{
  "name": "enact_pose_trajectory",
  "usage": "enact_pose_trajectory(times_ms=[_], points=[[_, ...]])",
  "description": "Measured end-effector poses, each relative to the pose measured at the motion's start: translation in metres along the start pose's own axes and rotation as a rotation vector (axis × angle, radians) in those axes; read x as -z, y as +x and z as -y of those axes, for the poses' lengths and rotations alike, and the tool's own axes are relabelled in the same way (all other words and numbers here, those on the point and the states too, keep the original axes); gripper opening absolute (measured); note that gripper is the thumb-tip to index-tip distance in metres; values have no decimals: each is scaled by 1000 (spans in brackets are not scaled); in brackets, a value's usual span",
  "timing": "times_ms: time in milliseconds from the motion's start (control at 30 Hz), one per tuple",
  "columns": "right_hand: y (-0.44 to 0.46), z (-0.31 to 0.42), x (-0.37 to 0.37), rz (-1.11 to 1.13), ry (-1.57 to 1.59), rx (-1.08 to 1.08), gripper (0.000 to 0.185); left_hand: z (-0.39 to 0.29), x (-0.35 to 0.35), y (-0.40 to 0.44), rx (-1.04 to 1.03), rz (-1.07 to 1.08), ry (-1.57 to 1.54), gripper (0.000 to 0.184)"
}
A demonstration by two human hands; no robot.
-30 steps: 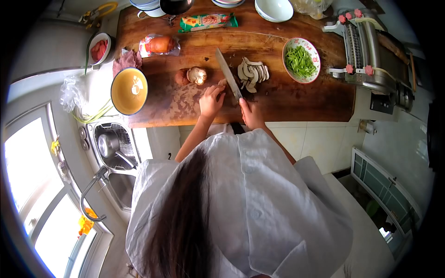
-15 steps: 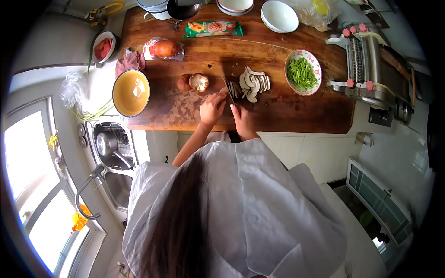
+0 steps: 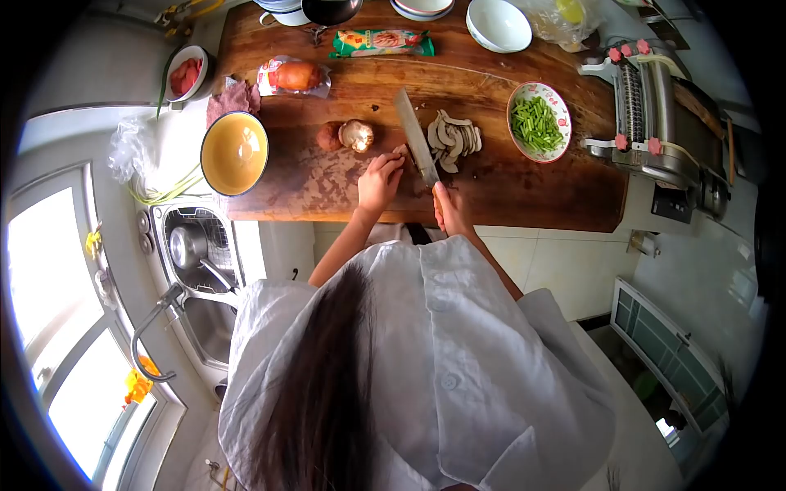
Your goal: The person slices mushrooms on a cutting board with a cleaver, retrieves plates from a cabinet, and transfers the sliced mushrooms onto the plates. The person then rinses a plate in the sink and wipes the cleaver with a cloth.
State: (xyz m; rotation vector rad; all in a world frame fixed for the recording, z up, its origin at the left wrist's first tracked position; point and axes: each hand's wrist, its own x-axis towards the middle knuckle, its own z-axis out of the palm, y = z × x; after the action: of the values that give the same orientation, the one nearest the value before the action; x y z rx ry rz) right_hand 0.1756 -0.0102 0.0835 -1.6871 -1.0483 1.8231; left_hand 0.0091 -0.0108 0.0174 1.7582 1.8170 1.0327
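Observation:
My right hand (image 3: 453, 210) grips the handle of a kitchen knife (image 3: 417, 137). Its broad blade is tilted so its flat side faces up, lying over the board just left of a pile of sliced mushrooms (image 3: 455, 141). The curled fingers of my left hand (image 3: 380, 182) press on a small brown mushroom piece (image 3: 399, 150) beside the blade, mostly covered by the fingertips. Farther left sit two whole mushrooms: one with its pale underside up (image 3: 356, 136), the other a brown cap (image 3: 329, 137).
On the wooden worktop (image 3: 327, 196) stand a yellow bowl (image 3: 234, 154), a bowl of chopped greens (image 3: 538, 123) and a white bowl (image 3: 499, 25). Packaged sausage (image 3: 295, 76) and a green packet (image 3: 382, 43) lie behind. A pasta machine (image 3: 643, 106) stands right, a sink (image 3: 206, 327) left.
The knife has gone from upright to tilted, its flat side now showing. My right hand has shifted right and slightly toward me, while my left stays at the mushroom piece.

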Motion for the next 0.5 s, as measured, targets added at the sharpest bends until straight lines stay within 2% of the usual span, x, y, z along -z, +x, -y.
enact_pose_trajectory(times_ms=[300,400,467,500], points=[[0,-4,2,43,-115,-47,48,2,-1,2,5,-11,-1,18],[5,-28,-3,-18,-214,-4,48,4,-2,3,16,-11,1,19],[8,-46,-8,-145,-542,294,41,6,-4,1,12,-14,-2,19],[8,-42,-11,-145,-543,293,41,6,-4,2,24,3,-6,19]])
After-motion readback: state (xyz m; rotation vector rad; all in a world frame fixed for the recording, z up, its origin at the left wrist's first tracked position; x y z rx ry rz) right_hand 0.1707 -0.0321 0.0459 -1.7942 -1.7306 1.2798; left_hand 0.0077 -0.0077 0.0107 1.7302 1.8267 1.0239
